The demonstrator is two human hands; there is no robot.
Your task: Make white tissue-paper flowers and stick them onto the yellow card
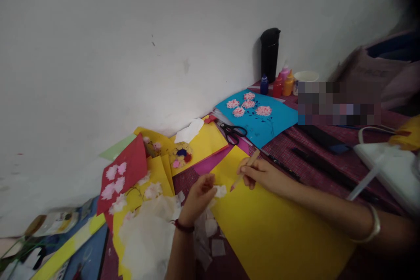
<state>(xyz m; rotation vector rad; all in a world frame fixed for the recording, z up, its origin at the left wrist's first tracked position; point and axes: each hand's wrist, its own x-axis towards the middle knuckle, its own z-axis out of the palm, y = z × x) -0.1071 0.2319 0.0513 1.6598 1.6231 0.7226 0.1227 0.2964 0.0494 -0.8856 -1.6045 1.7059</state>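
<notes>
My right hand is closed around a slim wooden paintbrush, its pinkish tip pointing down to the left. Below that hand lies a large yellow sheet. Just left of the brush tip, my left hand pinches a small piece of white tissue paper over the sheet's edge. Tip and tissue appear slightly apart. Beneath my left hand, loose white paper squares are scattered. A palette with blue, red and pink paint rests on yellow paper beyond my hands.
Black scissors lie beside a blue sheet with pink flowers. Red card and white tissue are on the left. Paint bottles and a black flask stand by the wall. A white device sits right.
</notes>
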